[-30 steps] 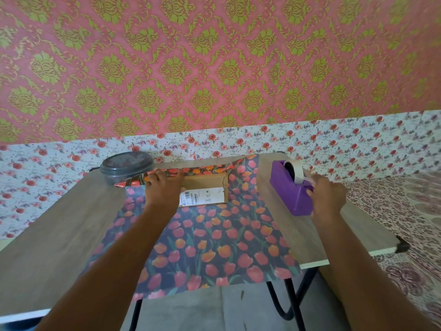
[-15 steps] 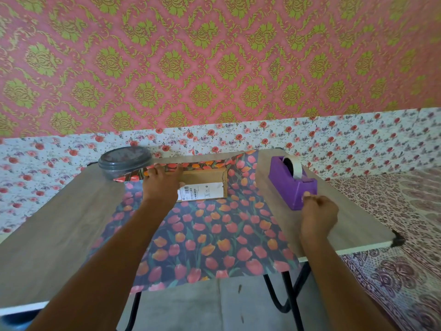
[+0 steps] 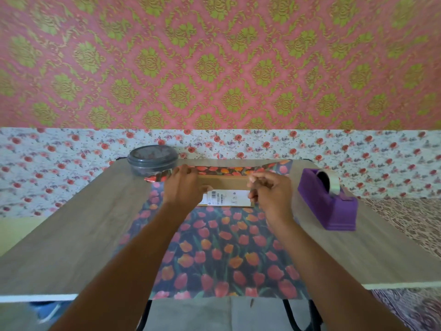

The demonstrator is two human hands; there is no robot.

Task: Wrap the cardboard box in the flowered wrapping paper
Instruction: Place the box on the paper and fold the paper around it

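Since the box (image 3: 224,185), far-centre on the table (image 3: 83,235), looks light and stiff and the paper (image 3: 226,254) under it thin and springy, best hold is the far flap, which the flat left hand (image 3: 182,187) presses onto the box top; right hand (image 3: 269,192) is curled, can't tell if holding anything.

White label (image 3: 224,196) on the cardboard box (image 3: 222,181), print illegibly small.

A wooden table (image 3: 71,235) carries flowered wrapping paper (image 3: 226,254) mid-top, a grey lidded tub (image 3: 152,161) back left, and a purple tape dispenser (image 3: 329,206) right.
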